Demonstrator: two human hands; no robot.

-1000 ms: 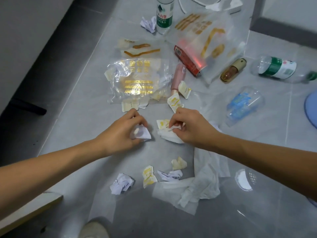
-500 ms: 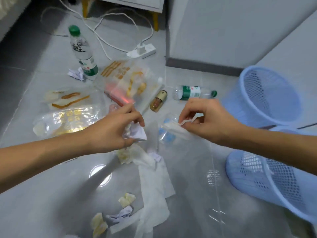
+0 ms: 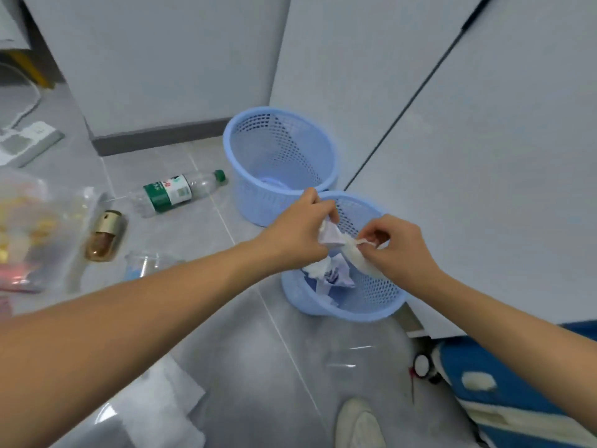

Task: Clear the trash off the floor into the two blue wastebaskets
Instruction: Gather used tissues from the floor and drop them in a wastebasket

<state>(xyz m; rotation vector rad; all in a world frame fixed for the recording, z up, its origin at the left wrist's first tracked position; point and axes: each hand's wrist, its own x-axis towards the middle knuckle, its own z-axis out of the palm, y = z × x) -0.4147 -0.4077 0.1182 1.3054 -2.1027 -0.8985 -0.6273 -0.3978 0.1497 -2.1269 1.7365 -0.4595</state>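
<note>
Count: two light-blue perforated plastic wastebaskets on the grey tiled floor (image 3: 200, 240), touching rim to wall beside a pale cabinet. The far wastebasket (image 3: 258, 195) stands upright; through its mesh only its base shows. The near wastebasket (image 3: 378, 305) tilts slightly and holds crumpled white and lilac paper scraps (image 3: 329, 274).

Both hands hang over the near wastebasket's mouth. Left hand (image 3: 295, 236): fingers curled tight round one crumpled white-lilac paper wad (image 3: 331, 236). Right hand (image 3: 392, 245): thumb and fingers pinched together on one limp white tissue strip (image 3: 357, 255), which hangs into the wastebasket. Wad and strip touch.

On the floor, left: one clear plastic water bottle with green label and green cap (image 3: 176, 194), lying on its side near the far wastebasket; one small amber bottle with gold cap (image 3: 105, 237), also lying; one clear plastic cup (image 3: 147, 263); blurred transparent printed bags (image 3: 29, 227), number unclear. One flat white tissue sheet (image 3: 168, 409) lies under the left forearm.
</note>
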